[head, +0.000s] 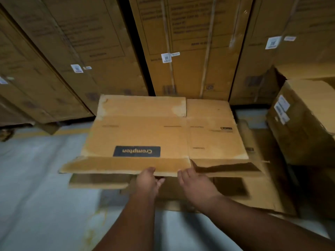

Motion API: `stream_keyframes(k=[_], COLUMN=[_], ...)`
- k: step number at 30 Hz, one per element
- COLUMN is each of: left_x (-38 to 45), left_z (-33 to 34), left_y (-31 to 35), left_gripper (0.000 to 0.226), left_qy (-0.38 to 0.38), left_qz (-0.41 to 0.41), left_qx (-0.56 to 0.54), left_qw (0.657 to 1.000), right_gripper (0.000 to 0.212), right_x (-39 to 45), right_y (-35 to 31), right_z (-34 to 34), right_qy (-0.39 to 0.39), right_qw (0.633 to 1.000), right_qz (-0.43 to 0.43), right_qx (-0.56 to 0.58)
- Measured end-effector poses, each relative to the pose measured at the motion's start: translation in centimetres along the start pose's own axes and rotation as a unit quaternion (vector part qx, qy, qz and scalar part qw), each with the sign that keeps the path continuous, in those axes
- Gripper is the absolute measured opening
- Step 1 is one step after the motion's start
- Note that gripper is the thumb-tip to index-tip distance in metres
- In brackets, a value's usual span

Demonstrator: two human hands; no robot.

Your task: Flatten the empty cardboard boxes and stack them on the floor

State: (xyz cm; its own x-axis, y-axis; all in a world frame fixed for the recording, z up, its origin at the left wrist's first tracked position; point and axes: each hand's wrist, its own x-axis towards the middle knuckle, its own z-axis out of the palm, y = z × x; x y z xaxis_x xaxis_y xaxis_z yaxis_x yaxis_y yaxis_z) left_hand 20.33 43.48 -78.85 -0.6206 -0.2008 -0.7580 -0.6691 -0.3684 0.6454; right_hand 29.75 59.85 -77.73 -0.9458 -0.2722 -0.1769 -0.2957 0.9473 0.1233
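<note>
Down on the grey floor (36, 178), right in front of the tall cartons (190, 51), a flattened box (145, 131) is lying level over a stack of flattened cardboard (235, 187), its dark printed label (136, 151) upside down to us. Both hands are at its near edge: the left hand (147, 180) has its thumb on top of the flap and its fingers (160, 182) curled underneath, gripping it; the right hand (194, 182) is beside it at the same edge, thumb at the flap's corner, fingers hidden below, so whether it truly grips I cannot tell. Over by the right edge of the floor sits an open box (304, 120), tilted, white stickers on its side, close against the stack.
</note>
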Motion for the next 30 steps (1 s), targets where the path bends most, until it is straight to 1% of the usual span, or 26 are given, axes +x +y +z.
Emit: stream_keyframes(k=[1,3,5,7,9,12,15,18,21,23,26,28,30], left_x=[1.1,3.1,4.8,6.1,7.0,7.5,7.5,7.3,7.5,8.0,8.8,9.1,8.9], left_z=[-0.4,-1.6,-3.1,-3.8,-3.7,-3.2,-2.5,-0.8,1.6,3.3,5.1,5.5,5.2], left_y=[-1.5,-4.0,-5.8,-6.8,-6.9,-6.5,-6.4,-7.2,-8.1,-8.4,-8.7,-9.0,-9.0], left_gripper=[0.025,0.026,0.028,0.028,0.027,0.025,0.025,0.029,0.029,0.03,0.031,0.028,0.025], left_qy=[0.005,0.009,0.004,0.005,0.008,0.003,-0.024,-0.035,-0.065,-0.079,-0.086,-0.08,-0.078], left_qz=[-0.024,-0.066,-0.101,-0.121,-0.12,-0.109,-0.1,-0.091,-0.105,-0.107,-0.106,-0.119,-0.127], left_qx=[0.029,0.065,0.061,0.045,0.04,0.058,0.06,0.025,0.012,0.041,0.06,0.071,0.085], left_qw=[0.999,0.996,0.993,0.992,0.992,0.992,0.993,0.995,0.992,0.99,0.989,0.987,0.985], right_gripper=[0.062,0.049,0.038,0.039,0.043,0.054,0.076,0.101,0.111,0.105,0.082,0.069,0.062], right_x=[-0.5,-1.2,-1.6,-1.7,-1.7,-2.0,-2.0,-1.4,-1.1,-1.5,-2.3,-2.4,-2.2], right_y=[0.1,0.8,1.8,2.3,2.4,2.9,4.6,7.1,9.7,11.2,12.2,12.2,12.0], right_z=[1.6,3.6,4.5,5.3,6.2,7.2,7.6,8.4,9.1,9.3,9.8,10.4,11.0], right_qy=[-0.022,-0.042,-0.051,-0.074,-0.124,-0.173,-0.205,-0.207,-0.195,-0.192,-0.203,-0.219,-0.234], right_qw=[1.0,0.998,0.997,0.996,0.992,0.982,0.972,0.964,0.956,0.956,0.954,0.951,0.947], right_qz=[-0.011,-0.043,-0.058,-0.044,-0.01,0.037,0.072,0.119,0.175,0.194,0.199,0.195,0.196], right_qx=[0.007,0.016,0.002,0.002,0.022,0.062,0.083,0.116,0.131,0.11,0.093,0.093,0.104])
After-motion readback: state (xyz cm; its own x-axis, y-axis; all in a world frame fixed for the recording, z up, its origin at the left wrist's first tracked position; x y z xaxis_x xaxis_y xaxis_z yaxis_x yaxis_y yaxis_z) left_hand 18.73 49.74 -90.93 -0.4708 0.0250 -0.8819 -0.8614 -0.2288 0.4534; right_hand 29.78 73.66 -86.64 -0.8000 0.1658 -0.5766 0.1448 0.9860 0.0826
